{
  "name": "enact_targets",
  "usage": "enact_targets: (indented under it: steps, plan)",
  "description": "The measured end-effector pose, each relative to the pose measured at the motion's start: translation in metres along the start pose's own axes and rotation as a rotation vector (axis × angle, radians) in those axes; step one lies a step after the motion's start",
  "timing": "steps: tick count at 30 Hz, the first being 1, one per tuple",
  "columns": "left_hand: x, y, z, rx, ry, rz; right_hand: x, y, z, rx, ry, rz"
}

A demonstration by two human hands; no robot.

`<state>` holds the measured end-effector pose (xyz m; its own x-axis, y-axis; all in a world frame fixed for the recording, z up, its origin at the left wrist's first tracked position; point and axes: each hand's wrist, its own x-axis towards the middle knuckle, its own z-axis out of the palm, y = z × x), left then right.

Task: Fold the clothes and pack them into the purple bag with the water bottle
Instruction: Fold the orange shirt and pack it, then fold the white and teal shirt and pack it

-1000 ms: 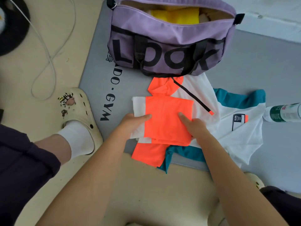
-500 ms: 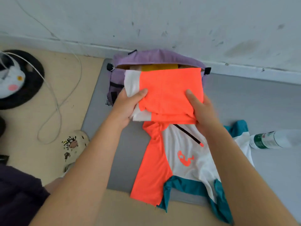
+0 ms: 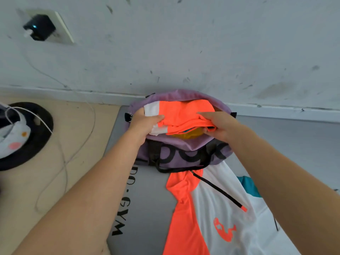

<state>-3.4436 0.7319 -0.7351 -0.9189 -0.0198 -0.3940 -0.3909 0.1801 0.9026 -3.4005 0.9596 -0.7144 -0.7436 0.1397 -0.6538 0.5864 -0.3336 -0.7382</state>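
Note:
The purple bag (image 3: 184, 150) stands open on the grey mat against the wall. A folded orange and white garment (image 3: 182, 115) lies across its mouth, partly inside. My left hand (image 3: 145, 122) grips the garment's left end. My right hand (image 3: 219, 126) pinches its right edge. Under the garment something yellow (image 3: 187, 136) shows inside the bag. An unfolded orange, white and teal shirt (image 3: 217, 214) lies spread on the mat in front of the bag. The water bottle is out of view.
The grey gym mat (image 3: 147, 196) covers the floor under the bag. At the left, a black round object (image 3: 33, 144) with a white plush toy sits on the beige floor. A white cable (image 3: 64, 162) runs from a wall charger (image 3: 39, 27).
Both hands lifted the folded orange garment off the spread shirt and carried it forward to the bag's mouth. The view tilted up toward the wall, so the bottle left the frame.

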Motion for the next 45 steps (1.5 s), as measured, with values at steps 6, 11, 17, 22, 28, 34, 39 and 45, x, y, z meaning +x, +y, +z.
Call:
enact_targets:
  steps: [6, 11, 17, 22, 28, 34, 39, 45]
  plan:
    - [0.005, -0.030, 0.008, 0.742, 0.051, 0.114, 0.012, 0.029, -0.002, -0.614, 0.157, -0.092]
    - [-0.002, -0.041, 0.011, 0.897, 0.053, 0.231, 0.016, 0.040, -0.010, -0.994, 0.207, -0.137]
    - [-0.034, -0.036, -0.001, 1.119, 0.152, 0.508, -0.015, 0.042, -0.020, -1.255, 0.325, -0.330]
    - [-0.070, -0.026, -0.012, 0.969, 0.380, 0.827, -0.057, 0.041, -0.032, -1.124, 0.382, -0.586]
    - [-0.111, -0.033, 0.007, 0.884, 0.348, 0.752, -0.090, 0.073, -0.037, -0.889, 0.317, -0.798]
    - [-0.158, -0.099, 0.067, 0.868, -0.087, 0.147, -0.110, 0.161, -0.084, -0.902, 0.498, -0.709]
    - [-0.185, -0.167, 0.093, 0.730, -0.102, -0.288, -0.127, 0.233, -0.146, -1.084, 0.574, -0.088]
    - [-0.218, -0.197, 0.118, 0.266, -0.030, -0.517, -0.168, 0.300, -0.134, -1.020, 0.222, 0.160]
